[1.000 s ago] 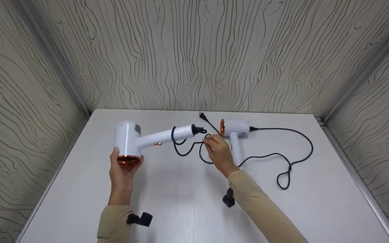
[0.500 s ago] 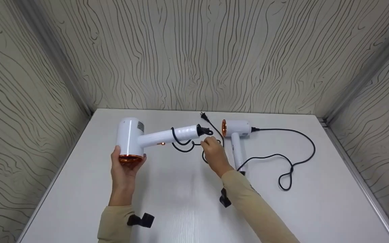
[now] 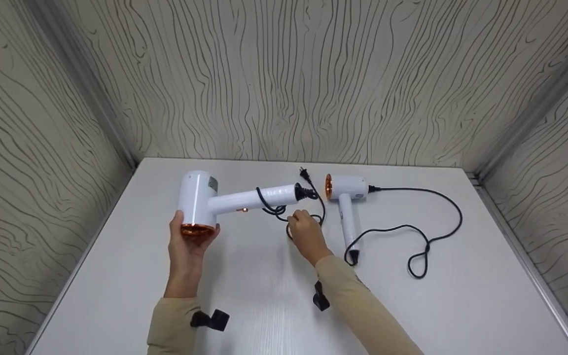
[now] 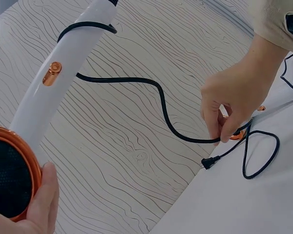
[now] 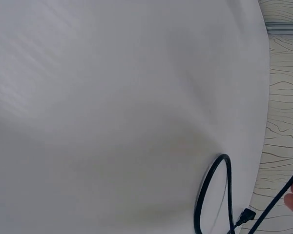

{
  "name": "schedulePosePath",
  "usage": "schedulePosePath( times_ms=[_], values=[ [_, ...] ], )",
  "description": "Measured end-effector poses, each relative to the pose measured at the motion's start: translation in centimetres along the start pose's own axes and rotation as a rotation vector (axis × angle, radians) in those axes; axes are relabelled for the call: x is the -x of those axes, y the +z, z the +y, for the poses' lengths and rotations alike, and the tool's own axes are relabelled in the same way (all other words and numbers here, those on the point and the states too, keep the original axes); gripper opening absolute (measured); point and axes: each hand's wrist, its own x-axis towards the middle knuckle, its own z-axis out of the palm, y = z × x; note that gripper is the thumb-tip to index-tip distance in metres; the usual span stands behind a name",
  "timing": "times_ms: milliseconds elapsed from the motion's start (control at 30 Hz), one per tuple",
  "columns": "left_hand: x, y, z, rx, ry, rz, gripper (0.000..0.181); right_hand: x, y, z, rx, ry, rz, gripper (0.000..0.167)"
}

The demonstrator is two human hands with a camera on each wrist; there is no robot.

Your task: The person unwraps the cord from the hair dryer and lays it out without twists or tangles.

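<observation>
In the head view my left hand [image 3: 185,259] holds a white hair dryer [image 3: 196,199] by its barrel, around the copper-rimmed end, above the table. Its handle points right and tilts slightly up. A black cord [image 4: 122,79] is looped round the handle, seen in the left wrist view. My right hand [image 4: 239,92] pinches this cord between thumb and fingertips, beyond the handle's end. Past the pinch, the cord lies in a loop on the table, ending in a two-pin plug [image 3: 304,173]. Only fingertips of the right hand show in the right wrist view.
A second white hair dryer [image 3: 348,188] with a copper rim lies on the white table [image 3: 264,305], right of my right hand. Its black cord [image 3: 454,209] curves and crosses itself at the right. Patterned panels [image 3: 284,84] enclose the table's back and sides.
My right hand has moved left and a little nearer to me while pinching the cord. The held hair dryer has shifted slightly right. Cord coils below the handle have drawn tighter.
</observation>
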Motion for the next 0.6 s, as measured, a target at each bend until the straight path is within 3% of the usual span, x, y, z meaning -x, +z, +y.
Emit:
schedulePosePath(
  times_ms=[233, 433, 600],
  values=[
    [-0.1, -0.1, 0.0, 0.013, -0.012, 0.008, 0.058, 0.3, -0.3, -0.3, -0.120, 0.084, -0.073, 0.031],
    [-0.2, 0.0, 0.0, 0.006, -0.022, 0.015, 0.058, 0.3, -0.9, 0.2, -0.136, 0.121, -0.053, 0.033],
    [-0.2, 0.1, -0.2, 0.005, -0.036, 0.028, 0.059, 0.3, -1.6, 0.9, -0.242, 0.249, -0.081, 0.035]
  ],
)
